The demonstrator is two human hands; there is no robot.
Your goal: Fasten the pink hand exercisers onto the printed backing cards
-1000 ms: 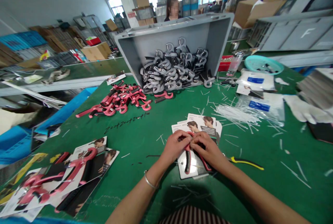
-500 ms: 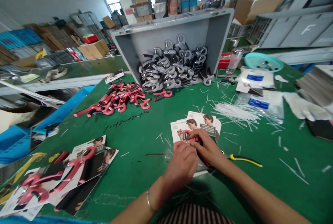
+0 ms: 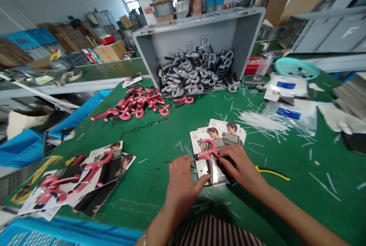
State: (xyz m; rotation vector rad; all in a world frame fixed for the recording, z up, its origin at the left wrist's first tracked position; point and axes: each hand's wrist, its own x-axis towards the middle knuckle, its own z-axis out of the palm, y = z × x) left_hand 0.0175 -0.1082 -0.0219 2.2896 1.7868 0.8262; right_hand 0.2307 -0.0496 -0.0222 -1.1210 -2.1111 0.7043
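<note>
A pink-red hand grip strengthener with dark handle padding lies over a stack of printed cards. My right hand has its fingers curled round the right handle, and its palm side is hidden. On the left, my left hand is open with fingers apart. Its thumb reaches the lower end of the other handle, over a shiny metallic-looking patch on the card. Yellow-and-black handled pliers lie right of my right hand, their jaws hidden by it.
Loose white zip ties are heaped beyond the cards. A grey crate on its side holds grey grip strengtheners; pink-red ones are piled beside it. Carded strengtheners lie at left above a blue basket.
My left hand has drawn back left from the grip strengthener and its fingers have spread. My right hand has shifted slightly right and down, uncovering the strengthener. The view has swung slightly left.
</note>
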